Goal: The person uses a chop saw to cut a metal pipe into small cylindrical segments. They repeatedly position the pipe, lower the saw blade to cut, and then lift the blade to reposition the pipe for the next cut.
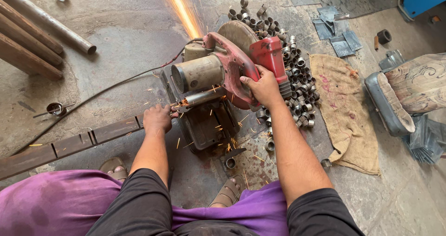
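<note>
I have one red saw [232, 68] on the floor [130, 36], throwing one stream of sparks [181, 8]. My right hand [264, 86] grips its handle firmly. My left hand [157, 117] is closed on one metal tube [204, 96] under the blade. Many cut rings [297, 78] lie piled just right of the saw, too many to count.

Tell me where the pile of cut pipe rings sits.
The pile of cut pipe rings lies on the floor, right of the red chop saw, beside the burlap sack.
</note>
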